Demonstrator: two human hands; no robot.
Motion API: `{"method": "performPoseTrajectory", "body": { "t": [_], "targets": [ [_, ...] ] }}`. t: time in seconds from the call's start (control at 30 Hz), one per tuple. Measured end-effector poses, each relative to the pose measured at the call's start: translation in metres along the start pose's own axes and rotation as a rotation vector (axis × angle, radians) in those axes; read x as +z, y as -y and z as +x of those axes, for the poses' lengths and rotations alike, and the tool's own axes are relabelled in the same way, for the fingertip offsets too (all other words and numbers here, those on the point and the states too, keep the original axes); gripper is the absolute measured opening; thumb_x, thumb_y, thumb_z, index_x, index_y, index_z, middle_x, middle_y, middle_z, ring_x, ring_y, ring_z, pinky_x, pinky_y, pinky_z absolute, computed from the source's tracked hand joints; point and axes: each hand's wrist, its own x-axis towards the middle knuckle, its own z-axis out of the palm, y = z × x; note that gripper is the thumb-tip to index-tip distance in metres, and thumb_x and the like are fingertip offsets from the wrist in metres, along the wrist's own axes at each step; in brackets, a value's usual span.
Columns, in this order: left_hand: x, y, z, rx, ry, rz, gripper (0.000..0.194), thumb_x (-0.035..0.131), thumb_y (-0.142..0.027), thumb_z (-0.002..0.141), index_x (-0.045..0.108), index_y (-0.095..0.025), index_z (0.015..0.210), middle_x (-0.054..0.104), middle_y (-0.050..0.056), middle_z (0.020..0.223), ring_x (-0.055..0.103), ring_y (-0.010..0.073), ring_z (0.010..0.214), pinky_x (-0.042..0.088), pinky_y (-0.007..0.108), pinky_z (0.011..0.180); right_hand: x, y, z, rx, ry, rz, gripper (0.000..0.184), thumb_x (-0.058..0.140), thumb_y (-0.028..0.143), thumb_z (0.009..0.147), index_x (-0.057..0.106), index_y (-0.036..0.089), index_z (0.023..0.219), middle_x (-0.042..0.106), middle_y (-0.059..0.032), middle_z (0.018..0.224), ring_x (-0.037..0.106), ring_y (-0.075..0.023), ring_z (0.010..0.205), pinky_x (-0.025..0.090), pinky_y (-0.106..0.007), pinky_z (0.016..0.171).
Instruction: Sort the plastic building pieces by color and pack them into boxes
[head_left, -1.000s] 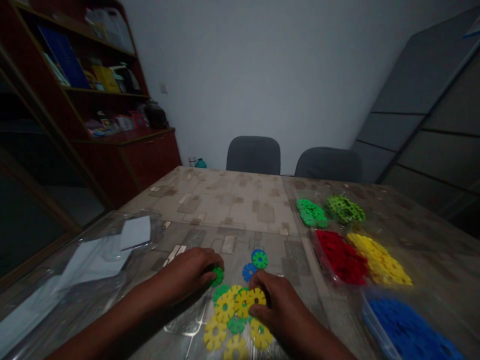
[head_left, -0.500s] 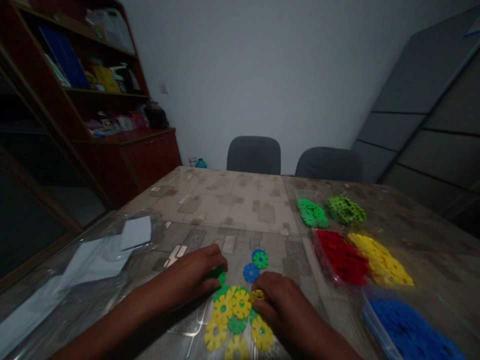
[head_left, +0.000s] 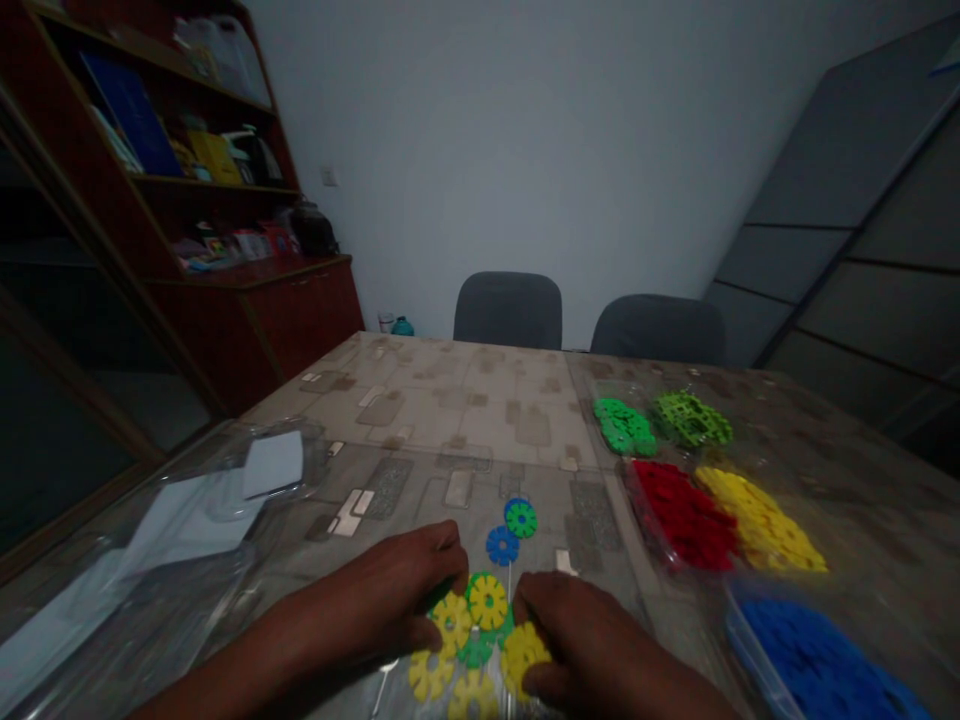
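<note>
In the head view, a cluster of notched plastic interlocking discs lies at the near middle of the table. My left hand (head_left: pixel 409 580) is closed at its left side, thumb and fingers on a yellow interlocking disc (head_left: pixel 451 622). My right hand (head_left: pixel 577 632) pinches another yellow interlocking disc (head_left: pixel 523 655) at the right side. Between them show a yellow disc (head_left: pixel 487 602) and a green disc (head_left: pixel 475 652). More yellow discs lie nearest me. My fingers hide parts of the cluster. Beyond it lie a blue disc (head_left: pixel 502 546) and a green disc (head_left: pixel 521 518) overlapping another blue one.
On the right stand clear trays with red pieces (head_left: pixel 684 515), yellow pieces (head_left: pixel 765 520), blue pieces (head_left: pixel 825 660) and green pieces (head_left: pixel 624 426). Clear plastic packaging with white paper (head_left: pixel 274 465) lies at left. Two grey chairs (head_left: pixel 508 308) stand behind the table.
My left hand has moved nearer and slightly right, onto the cluster's left side. My right hand has come down and nearer, with its yellow disc now at the cluster's right side.
</note>
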Motion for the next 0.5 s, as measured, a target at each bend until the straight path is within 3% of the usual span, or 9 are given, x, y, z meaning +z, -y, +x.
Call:
{"method": "performPoseTrajectory", "body": {
  "t": [0.07, 0.2, 0.33, 0.5],
  "targets": [
    [0.000, 0.000, 0.001, 0.018, -0.015, -0.031, 0.035, 0.075, -0.013, 0.071, 0.058, -0.023, 0.100, 0.059, 0.001, 0.109, 0.055, 0.0226, 0.100, 0.043, 0.029, 0.083, 0.001, -0.004, 0.001, -0.045, -0.037, 0.073, 0.034, 0.076, 0.015, 0.064, 0.063, 0.024, 0.095, 0.067, 0.0008, 0.098, 0.060, -0.0181, 0.086, 0.039, -0.024, 0.070],
    [0.002, 0.003, 0.006, 0.031, -0.083, -0.140, 0.013, 0.062, -0.013, 0.075, 0.053, -0.022, 0.080, 0.056, -0.004, 0.078, 0.052, 0.0153, 0.072, 0.033, 0.025, 0.060, 0.000, 0.000, 0.005, -0.100, -0.024, 0.234, 0.024, 0.072, 0.007, 0.064, 0.057, 0.021, 0.077, 0.055, 0.0081, 0.072, 0.049, -0.0107, 0.067, 0.030, -0.020, 0.057],
    [0.005, 0.001, 0.010, 0.044, -0.143, -0.353, 0.006, 0.059, -0.016, 0.078, 0.056, -0.020, 0.074, 0.052, -0.006, 0.067, 0.046, 0.0124, 0.063, 0.031, 0.024, 0.056, 0.003, 0.013, 0.010, -0.146, -0.156, 0.381, 0.031, 0.071, 0.001, 0.063, 0.061, 0.020, 0.085, 0.047, 0.0111, 0.065, 0.041, -0.0085, 0.059, 0.026, -0.020, 0.053],
    [0.013, -0.003, 0.009, 0.063, -0.110, -0.542, 0.003, 0.066, -0.022, 0.078, 0.064, -0.019, 0.077, 0.056, -0.005, 0.066, 0.048, 0.0116, 0.060, 0.033, 0.023, 0.055, 0.010, 0.017, 0.011, -0.296, -0.281, 0.335, 0.020, 0.074, 0.007, 0.074, 0.068, 0.020, 0.088, 0.060, 0.0062, 0.075, 0.055, -0.0110, 0.070, 0.035, -0.022, 0.065]
  ]
}}
